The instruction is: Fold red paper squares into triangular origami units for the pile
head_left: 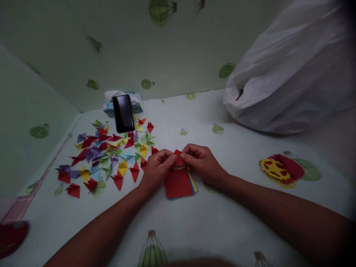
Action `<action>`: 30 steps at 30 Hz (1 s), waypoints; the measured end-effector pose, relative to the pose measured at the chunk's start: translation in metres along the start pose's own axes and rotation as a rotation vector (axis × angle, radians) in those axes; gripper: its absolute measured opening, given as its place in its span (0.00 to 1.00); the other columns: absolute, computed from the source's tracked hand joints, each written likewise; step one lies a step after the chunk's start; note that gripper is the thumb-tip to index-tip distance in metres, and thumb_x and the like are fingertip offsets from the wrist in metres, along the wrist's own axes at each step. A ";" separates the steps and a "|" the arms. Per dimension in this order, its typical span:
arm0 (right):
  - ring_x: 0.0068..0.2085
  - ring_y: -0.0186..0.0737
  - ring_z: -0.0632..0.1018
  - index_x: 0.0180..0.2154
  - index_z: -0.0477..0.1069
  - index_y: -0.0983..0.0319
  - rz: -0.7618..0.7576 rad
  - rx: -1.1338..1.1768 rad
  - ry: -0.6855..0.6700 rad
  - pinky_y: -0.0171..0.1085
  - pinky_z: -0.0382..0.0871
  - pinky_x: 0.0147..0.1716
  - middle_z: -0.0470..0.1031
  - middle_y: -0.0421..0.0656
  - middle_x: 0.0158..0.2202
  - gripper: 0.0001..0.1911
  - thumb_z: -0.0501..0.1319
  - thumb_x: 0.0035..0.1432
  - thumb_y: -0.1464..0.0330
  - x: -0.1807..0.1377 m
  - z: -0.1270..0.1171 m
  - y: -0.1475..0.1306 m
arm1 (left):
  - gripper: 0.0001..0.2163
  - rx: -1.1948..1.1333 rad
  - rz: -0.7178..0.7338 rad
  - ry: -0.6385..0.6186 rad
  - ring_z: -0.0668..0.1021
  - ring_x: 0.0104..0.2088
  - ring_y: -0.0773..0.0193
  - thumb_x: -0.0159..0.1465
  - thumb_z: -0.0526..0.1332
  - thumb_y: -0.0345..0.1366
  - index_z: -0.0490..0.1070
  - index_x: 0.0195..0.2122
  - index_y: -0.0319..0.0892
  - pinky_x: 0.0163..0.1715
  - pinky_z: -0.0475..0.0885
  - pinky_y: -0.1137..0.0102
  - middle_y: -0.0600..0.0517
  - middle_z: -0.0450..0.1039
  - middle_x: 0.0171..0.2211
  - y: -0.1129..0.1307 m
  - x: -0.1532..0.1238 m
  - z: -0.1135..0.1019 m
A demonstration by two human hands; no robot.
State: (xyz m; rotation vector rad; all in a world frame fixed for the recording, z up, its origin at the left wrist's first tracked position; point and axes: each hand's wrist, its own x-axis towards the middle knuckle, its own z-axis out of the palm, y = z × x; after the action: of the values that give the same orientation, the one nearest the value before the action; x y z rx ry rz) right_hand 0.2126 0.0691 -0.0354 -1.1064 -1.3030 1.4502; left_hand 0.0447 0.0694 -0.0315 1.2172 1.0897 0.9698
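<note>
Left hand (157,167) and right hand (202,162) fingers pinch a red paper piece (178,157) between them (just above a paper stack (178,184)).

Dim, flat light with a greenish cast; frame corners go dark. Back wall (194,44) and left wall (22,104) are covered in the same pale green sheet printed with hot-air balloons as the counter (222,222), and a strip of pinkish tiles (19,207) runs along the counter's left edge. Big white plastic bag (292,74) slumps at far right against the back wall; black phone (123,113) leans on a tissue pack (136,103) near the corner.
</note>
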 end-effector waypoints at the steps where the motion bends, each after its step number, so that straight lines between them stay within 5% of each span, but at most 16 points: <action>1: 0.22 0.29 0.66 0.26 0.67 0.62 0.006 0.002 0.003 0.33 0.58 0.23 0.69 0.36 0.22 0.12 0.64 0.55 0.63 0.000 0.000 -0.001 | 0.11 0.015 0.014 -0.005 0.75 0.24 0.69 0.62 0.64 0.41 0.73 0.28 0.40 0.27 0.70 0.75 0.54 0.75 0.22 0.000 0.000 -0.001; 30: 0.22 0.30 0.65 0.26 0.67 0.62 -0.007 0.077 -0.066 0.33 0.59 0.25 0.66 0.35 0.20 0.15 0.63 0.60 0.60 0.003 -0.006 0.001 | 0.12 0.017 -0.012 0.034 0.73 0.22 0.69 0.61 0.65 0.43 0.73 0.27 0.40 0.26 0.66 0.74 0.55 0.73 0.20 -0.004 -0.001 -0.002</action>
State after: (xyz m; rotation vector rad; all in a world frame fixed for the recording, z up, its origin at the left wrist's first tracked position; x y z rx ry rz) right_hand 0.2173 0.0730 -0.0365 -1.0105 -1.2849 1.5303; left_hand 0.0425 0.0684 -0.0352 1.2104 1.1326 0.9765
